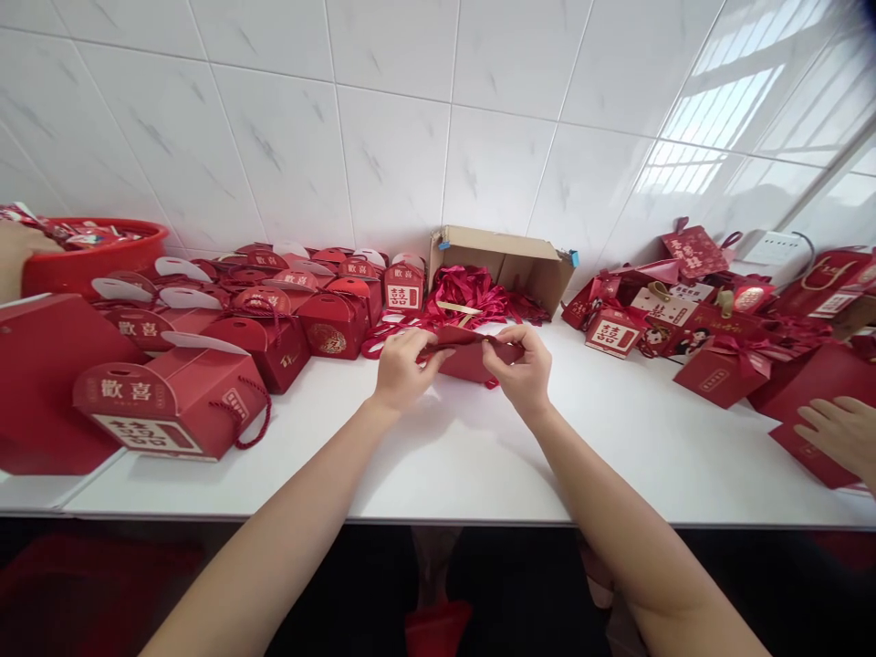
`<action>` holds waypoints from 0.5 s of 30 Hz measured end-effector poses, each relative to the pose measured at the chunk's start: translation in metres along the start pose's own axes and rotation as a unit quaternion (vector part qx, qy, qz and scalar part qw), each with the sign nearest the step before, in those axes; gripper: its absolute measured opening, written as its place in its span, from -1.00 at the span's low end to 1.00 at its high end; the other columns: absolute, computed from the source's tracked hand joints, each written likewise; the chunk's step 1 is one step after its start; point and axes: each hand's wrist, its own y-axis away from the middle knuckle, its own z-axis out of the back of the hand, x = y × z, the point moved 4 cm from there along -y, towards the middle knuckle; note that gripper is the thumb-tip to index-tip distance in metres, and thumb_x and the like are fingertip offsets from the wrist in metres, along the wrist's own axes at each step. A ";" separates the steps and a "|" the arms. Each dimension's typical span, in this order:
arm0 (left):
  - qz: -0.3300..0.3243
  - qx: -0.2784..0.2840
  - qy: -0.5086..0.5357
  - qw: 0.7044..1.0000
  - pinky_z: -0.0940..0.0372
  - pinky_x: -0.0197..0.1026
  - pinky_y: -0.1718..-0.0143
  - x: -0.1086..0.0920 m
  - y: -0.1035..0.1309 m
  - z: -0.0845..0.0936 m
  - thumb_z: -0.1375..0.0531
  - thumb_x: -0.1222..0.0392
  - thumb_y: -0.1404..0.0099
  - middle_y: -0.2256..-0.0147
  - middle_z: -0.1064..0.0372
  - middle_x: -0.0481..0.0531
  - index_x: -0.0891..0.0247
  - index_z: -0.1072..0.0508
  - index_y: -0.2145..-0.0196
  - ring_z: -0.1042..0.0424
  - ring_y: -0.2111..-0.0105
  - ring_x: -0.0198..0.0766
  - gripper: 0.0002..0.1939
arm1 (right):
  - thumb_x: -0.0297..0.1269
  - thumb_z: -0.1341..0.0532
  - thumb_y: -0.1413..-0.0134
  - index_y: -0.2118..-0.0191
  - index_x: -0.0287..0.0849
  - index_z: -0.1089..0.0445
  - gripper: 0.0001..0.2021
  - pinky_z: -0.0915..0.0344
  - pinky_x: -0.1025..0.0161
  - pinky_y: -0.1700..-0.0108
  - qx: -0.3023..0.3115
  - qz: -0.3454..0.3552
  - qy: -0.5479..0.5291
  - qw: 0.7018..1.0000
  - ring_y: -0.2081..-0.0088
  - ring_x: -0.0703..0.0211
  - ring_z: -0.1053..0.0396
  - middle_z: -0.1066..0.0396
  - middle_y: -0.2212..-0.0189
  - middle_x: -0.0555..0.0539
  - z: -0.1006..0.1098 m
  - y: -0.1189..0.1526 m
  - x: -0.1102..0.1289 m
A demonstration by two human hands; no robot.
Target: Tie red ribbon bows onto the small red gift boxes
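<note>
left hand [405, 370] and right hand [524, 360] come together at mid-table. left pinches the upper left edge of a dark red paper box [462, 363] between thumb and fingers; right does likewise at the upper right edge. the box lies between both hands, over the white table [424, 465], near its back; whether its base touches, cannot tell.

just behind: an open cardboard carton [503, 242] on its side against the tiled wall [390, 137], loose crimson ribbons [472, 292] spilling from its mouth.

left side: rows of red gift boxes, the nearest box [174, 401] with a white label and a twisted cord handle hanging at its right. farther left, a red basin [130, 251] heaped with small wrapped pieces; another person's hand [24, 251] at its rim, fingers hidden.

right side: a cluster of red boxes, some with bows, near a white power strip [773, 246]. a co-worker's hand [845, 433] is spread against a red box at the edge.
</note>
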 end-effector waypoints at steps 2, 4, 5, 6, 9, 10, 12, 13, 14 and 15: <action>-0.001 0.020 0.027 0.999 -0.25 -0.16 0.26 0.000 -0.005 0.008 -0.31 0.15 -0.11 0.49 -0.43 -0.03 0.21 -0.49 0.47 -0.38 0.45 -0.26 -0.89 | -0.36 -0.27 0.04 0.40 -0.13 -0.28 -0.88 -0.33 0.24 0.32 0.004 0.030 0.018 0.999 0.39 0.22 -0.34 -0.34 0.45 0.01 0.003 -0.002 -0.001; 0.007 0.018 0.064 0.998 -0.28 -0.18 0.32 -0.001 -0.010 0.015 -0.31 0.13 -0.12 0.48 -0.46 -0.01 0.21 -0.54 0.45 -0.40 0.46 -0.27 -0.89 | -0.37 -0.27 0.03 0.39 -0.13 -0.28 -0.88 -0.33 0.23 0.32 0.016 0.064 0.036 0.997 0.38 0.21 -0.35 -0.35 0.44 0.01 0.004 -0.004 0.002; 0.011 0.012 0.079 0.997 -0.29 -0.20 0.35 -0.002 -0.012 0.018 -0.30 0.10 -0.13 0.46 -0.46 0.01 0.21 -0.55 0.43 -0.41 0.45 -0.27 -0.86 | -0.37 -0.26 0.03 0.39 -0.13 -0.28 -0.88 -0.33 0.23 0.33 0.025 0.080 0.040 0.996 0.38 0.20 -0.35 -0.35 0.44 0.00 0.004 -0.004 0.004; 0.017 0.002 0.101 0.995 -0.30 -0.21 0.36 -0.003 -0.013 0.020 -0.30 0.07 -0.13 0.45 -0.46 0.02 0.22 -0.55 0.42 -0.42 0.43 -0.26 -0.84 | -0.38 -0.26 0.02 0.39 -0.12 -0.28 -0.89 -0.33 0.22 0.33 0.037 0.095 0.039 0.994 0.37 0.20 -0.35 -0.35 0.44 -0.01 0.003 -0.004 0.007; 0.077 -0.039 0.225 0.971 -0.33 -0.21 0.28 -0.005 -0.015 0.024 -0.32 0.03 -0.10 0.41 -0.44 0.02 0.24 -0.50 0.44 -0.43 0.35 -0.26 -0.78 | -0.41 -0.24 -0.01 0.37 -0.11 -0.29 -0.90 -0.34 0.21 0.35 0.082 0.130 0.017 0.988 0.37 0.18 -0.35 -0.35 0.43 -0.02 -0.006 0.003 0.019; 0.101 -0.047 0.266 0.958 -0.33 -0.22 0.27 -0.006 -0.014 0.025 -0.32 0.02 -0.09 0.42 -0.43 0.00 0.25 -0.49 0.42 -0.43 0.35 -0.28 -0.76 | -0.43 -0.24 -0.01 0.36 -0.11 -0.29 -0.89 -0.35 0.21 0.35 0.100 0.138 0.005 0.985 0.37 0.18 -0.35 -0.36 0.42 -0.03 -0.011 0.007 0.023; 0.145 -0.039 0.323 0.934 -0.34 -0.25 0.33 -0.010 -0.014 0.023 -0.34 0.02 -0.07 0.48 -0.41 -0.06 0.22 -0.44 0.29 -0.41 0.44 -0.33 -0.70 | -0.44 -0.23 -0.02 0.34 -0.10 -0.29 -0.88 -0.36 0.19 0.33 0.133 0.156 -0.015 0.979 0.35 0.17 -0.35 -0.36 0.40 -0.04 -0.019 0.015 0.030; 0.159 -0.026 0.333 0.929 -0.33 -0.27 0.37 -0.013 -0.014 0.022 -0.35 0.03 -0.07 0.51 -0.38 -0.10 0.18 -0.40 0.19 -0.39 0.50 -0.36 -0.63 | -0.45 -0.22 -0.02 0.34 -0.09 -0.28 -0.88 -0.37 0.18 0.32 0.145 0.165 -0.022 0.975 0.35 0.17 -0.36 -0.35 0.40 -0.04 -0.022 0.018 0.032; 0.168 -0.015 0.340 0.925 -0.31 -0.29 0.41 -0.016 -0.014 0.022 -0.36 0.05 -0.06 0.54 -0.36 -0.15 0.13 -0.33 0.10 -0.36 0.54 -0.38 -0.54 | -0.45 -0.21 -0.02 0.33 -0.09 -0.28 -0.88 -0.38 0.18 0.31 0.153 0.172 -0.027 0.973 0.35 0.17 -0.36 -0.35 0.40 -0.04 -0.024 0.020 0.034; 0.177 -0.006 0.351 0.919 -0.30 -0.31 0.44 -0.018 -0.014 0.022 -0.36 0.09 -0.06 0.56 -0.34 -0.18 0.08 -0.28 0.04 -0.35 0.57 -0.39 -0.47 | -0.44 -0.21 -0.02 0.34 -0.09 -0.28 -0.88 -0.38 0.18 0.31 0.156 0.175 -0.029 0.972 0.35 0.17 -0.36 -0.35 0.40 -0.04 -0.026 0.022 0.034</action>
